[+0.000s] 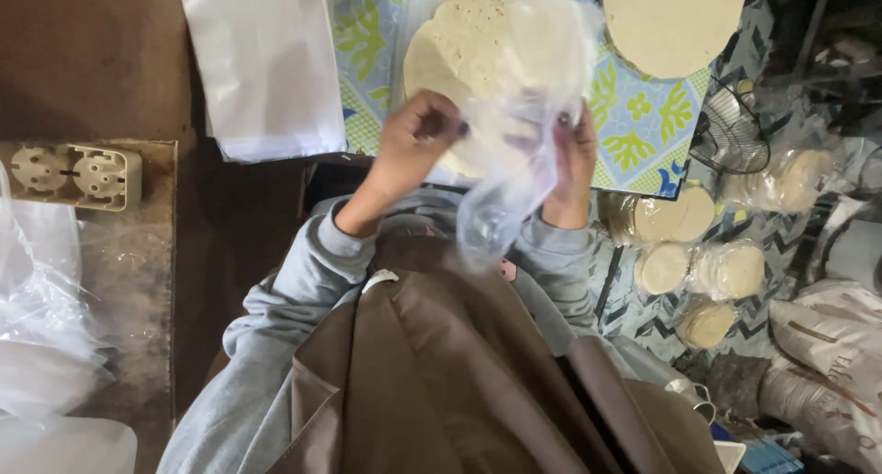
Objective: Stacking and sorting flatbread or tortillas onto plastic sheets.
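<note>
Near, bottom centre: brown apron [459, 382] over grey sleeves [303, 281]. Above it, mid-frame, both hands work a clear bag [514, 152]. Left hand [418, 139] is curled closed, pinching the bag's edge; right hand [571, 157] is closed on the opposite edge, fingers upright. The bag hangs loose between them, tail drooping toward the apron.

Tortilla stack [469, 51] sits upper centre, just beyond the hands, partly inside the bag's mouth, lying on the patterned desk [643, 125]. A second stack [675, 15] is at upper right, apart from the hands.

Risks, as judged: film is thin and bunched, so a hard tug could tear it; the stack looks wider than the mouth, so an edge could catch and fold or crack; the near tortilla overhangs the desk edge and could slip off.

Farther: white sheets [266, 61] upper left, socket strip [73, 175] at left, bagged stacks [698, 244] and a wire fan [730, 129] at right.
</note>
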